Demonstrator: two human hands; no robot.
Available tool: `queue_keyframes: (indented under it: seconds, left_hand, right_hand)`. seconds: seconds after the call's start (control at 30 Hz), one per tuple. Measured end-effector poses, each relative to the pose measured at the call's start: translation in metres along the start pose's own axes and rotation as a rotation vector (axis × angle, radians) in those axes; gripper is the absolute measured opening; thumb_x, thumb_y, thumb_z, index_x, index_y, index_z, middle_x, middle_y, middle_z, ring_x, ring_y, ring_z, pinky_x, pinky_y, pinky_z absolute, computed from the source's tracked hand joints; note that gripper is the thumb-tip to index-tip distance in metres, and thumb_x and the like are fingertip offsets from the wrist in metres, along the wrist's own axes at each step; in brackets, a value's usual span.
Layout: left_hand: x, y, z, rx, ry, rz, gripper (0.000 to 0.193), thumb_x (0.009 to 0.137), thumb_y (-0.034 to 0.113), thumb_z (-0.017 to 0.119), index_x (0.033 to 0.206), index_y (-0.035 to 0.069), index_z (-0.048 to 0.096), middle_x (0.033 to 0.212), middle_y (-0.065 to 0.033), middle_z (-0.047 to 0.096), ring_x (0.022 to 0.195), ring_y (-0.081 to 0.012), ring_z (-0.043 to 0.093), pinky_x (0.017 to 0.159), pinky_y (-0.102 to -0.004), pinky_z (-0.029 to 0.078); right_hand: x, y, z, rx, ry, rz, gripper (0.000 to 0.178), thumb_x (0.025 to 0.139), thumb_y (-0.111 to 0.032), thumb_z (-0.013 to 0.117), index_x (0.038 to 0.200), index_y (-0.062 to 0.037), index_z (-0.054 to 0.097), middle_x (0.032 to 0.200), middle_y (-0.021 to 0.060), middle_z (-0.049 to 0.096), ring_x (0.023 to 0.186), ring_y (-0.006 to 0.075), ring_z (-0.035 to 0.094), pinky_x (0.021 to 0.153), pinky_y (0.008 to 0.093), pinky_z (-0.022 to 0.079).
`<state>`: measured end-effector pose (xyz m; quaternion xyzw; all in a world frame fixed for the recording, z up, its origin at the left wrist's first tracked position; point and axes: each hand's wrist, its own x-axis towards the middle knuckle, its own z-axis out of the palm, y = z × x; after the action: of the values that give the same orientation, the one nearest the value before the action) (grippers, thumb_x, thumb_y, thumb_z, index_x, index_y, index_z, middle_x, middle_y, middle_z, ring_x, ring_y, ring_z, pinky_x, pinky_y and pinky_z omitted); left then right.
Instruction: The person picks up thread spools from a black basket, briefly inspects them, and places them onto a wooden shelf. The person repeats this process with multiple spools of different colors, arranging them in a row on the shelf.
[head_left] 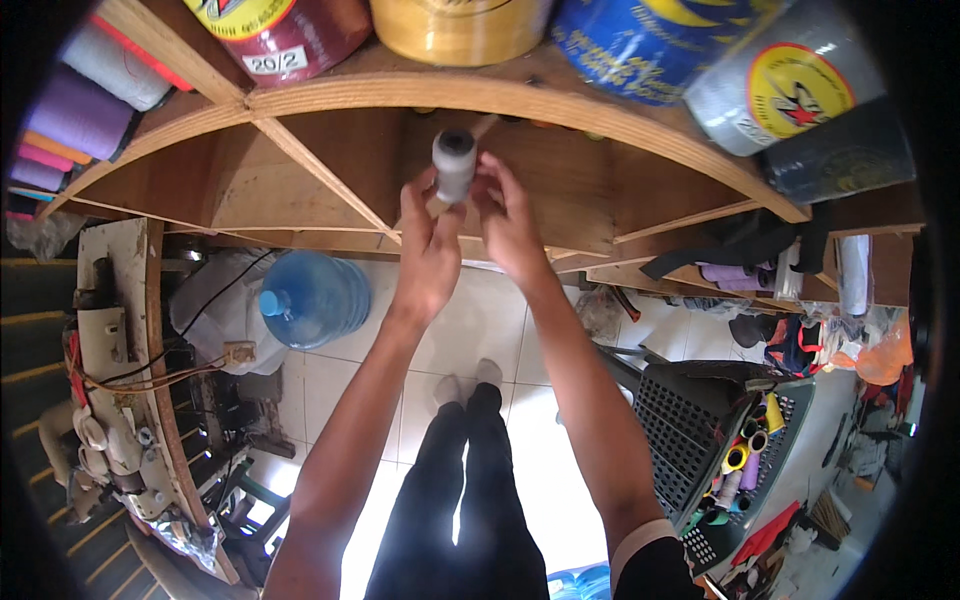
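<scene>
A spool of pale grey thread (455,170) with a dark hole in its top end is held between my two hands, in front of a wooden shelf compartment. My left hand (430,245) has its fingers curled around the spool's left side and lower end. Against its right side are the bent fingers and thumb of my right hand (510,215). The spool and fingertips are slightly smeared by motion. A blurred pale strip shows just behind the spool's upper right.
Large thread cones, maroon (290,40), yellow (460,30), blue (660,45) and grey (790,80), stand on the wooden shelf (480,95) above. A blue water bottle (320,300) stands on the floor at left. At right, a dark crate-like rack (680,420) sits beside several small spools (740,460).
</scene>
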<state>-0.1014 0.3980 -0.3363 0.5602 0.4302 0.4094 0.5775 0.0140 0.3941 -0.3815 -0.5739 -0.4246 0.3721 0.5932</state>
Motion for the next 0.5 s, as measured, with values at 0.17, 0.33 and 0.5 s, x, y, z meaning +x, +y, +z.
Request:
queue_keyframes:
  seconds: [0.17,0.33,0.5]
  left_hand:
    - [0.051,-0.017,0.011,0.108,0.101,0.059,0.051,0.089,0.02,0.042,0.135,-0.001,0.033,0.132,-0.0208,0.038,0.12,-0.0307,0.04,0.103,-0.0369,0.03]
    - [0.07,-0.027,0.012,-0.019,0.088,0.05,0.064,0.089,0.033,0.04,0.141,-0.001,0.025,0.139,-0.0278,0.029,0.13,-0.044,0.027,0.109,-0.0429,0.022]
    - [0.079,-0.029,0.016,0.114,0.047,-0.097,0.059,0.091,0.032,0.033,0.139,-0.002,0.03,0.145,-0.0277,0.024,0.133,-0.0423,0.022,0.11,-0.0431,0.018]
  right_hand:
    - [0.071,0.034,0.01,-0.07,0.045,-0.105,0.036,0.085,0.007,0.048,0.12,-0.0012,0.052,0.103,0.0155,0.061,0.093,0.0227,0.06,0.078,0.0327,0.049]
    - [0.091,0.025,0.024,-0.074,-0.066,-0.12,0.033,0.083,0.004,0.051,0.116,0.0014,0.054,0.106,0.0111,0.06,0.093,0.017,0.056,0.081,0.0283,0.045]
    - [0.097,0.025,0.021,-0.21,-0.122,-0.137,0.036,0.081,-0.001,0.058,0.116,0.0024,0.053,0.108,0.0092,0.058,0.096,0.014,0.054,0.083,0.0279,0.045]
